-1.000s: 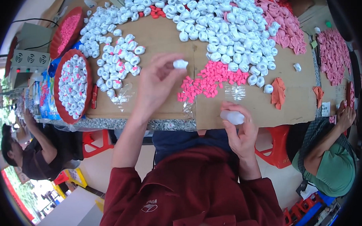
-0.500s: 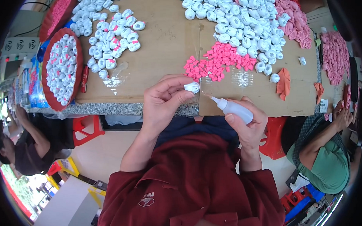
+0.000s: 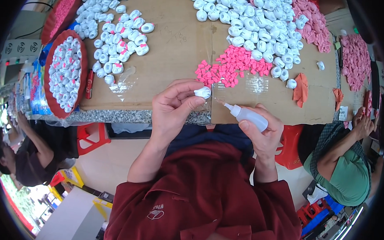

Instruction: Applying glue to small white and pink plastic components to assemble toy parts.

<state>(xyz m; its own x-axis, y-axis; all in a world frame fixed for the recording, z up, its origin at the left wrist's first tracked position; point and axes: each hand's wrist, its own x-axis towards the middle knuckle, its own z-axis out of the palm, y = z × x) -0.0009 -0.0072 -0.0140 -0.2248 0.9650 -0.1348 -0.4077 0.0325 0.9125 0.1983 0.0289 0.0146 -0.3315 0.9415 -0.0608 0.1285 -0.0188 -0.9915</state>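
While the left hand (image 3: 173, 106) pinches one hollow white piece (image 3: 202, 93) between thumb and fingers, over the tabletop (image 3: 133, 115) near its front edge, the right hand (image 3: 265, 135) is wrapped around one translucent squeeze bottle (image 3: 252, 118), its tapered nozzle aimed at that piece but apart from it; what fills the bottle cannot be told. Two red basins stand at the left: the nearer scalloped basin (image 3: 83, 69) is filled with white pieces, some bearing pink bits, and the farther basin (image 3: 47, 33) holds small pink pieces. Singles are easily counted: one slim red stick (image 3: 89, 84) beside the nearer basin, one lone white piece (image 3: 320, 65) at the right, and two crumpled orange scraps, a larger scrap (image 3: 300, 89) and a smaller scrap (image 3: 337, 99) close to the right edge. The big white heap (image 3: 254, 27), the partly pink-trimmed white cluster (image 3: 123, 41) and the bright pink scatter (image 3: 232, 62) hold too many to count. Brown cardboard (image 3: 169, 55) lies exposed between cluster and scatter, and another bare stretch runs rightward beyond the bottle, with speckled stone showing along the front.
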